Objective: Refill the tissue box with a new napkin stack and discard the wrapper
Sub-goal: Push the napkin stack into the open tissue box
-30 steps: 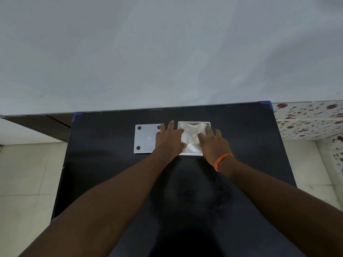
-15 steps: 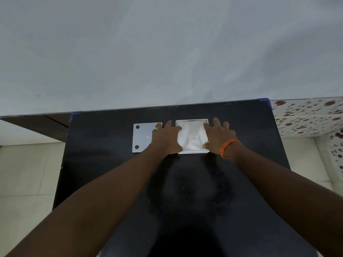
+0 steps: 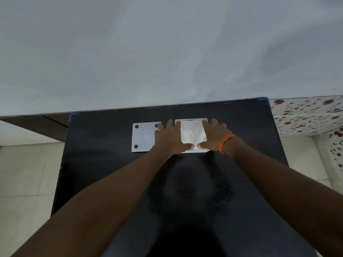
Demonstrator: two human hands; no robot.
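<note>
A square white tissue box (image 3: 191,120) stands open near the far edge of the black table (image 3: 111,164). A white napkin stack (image 3: 192,132) fills it. My left hand (image 3: 169,138) lies flat on the box's left side, fingers spread over the rim. My right hand (image 3: 213,136), with an orange band at the wrist, presses on the right side. Both thumbs meet at the near rim. The box's flat white lid (image 3: 143,137), with dark round feet at its corners, lies on the table just left of the box, partly under my left hand.
The table's far edge meets a pale grey wall (image 3: 167,52). Blue tape marks the far corners (image 3: 263,99). Pale floor tiles (image 3: 27,173) lie on both sides, and a flower-patterned tiled ledge (image 3: 306,115) stands at the right.
My hands moved from crumpling the napkins in the middle of the box out to its two sides. The napkin stack now lies flatter in the box.
</note>
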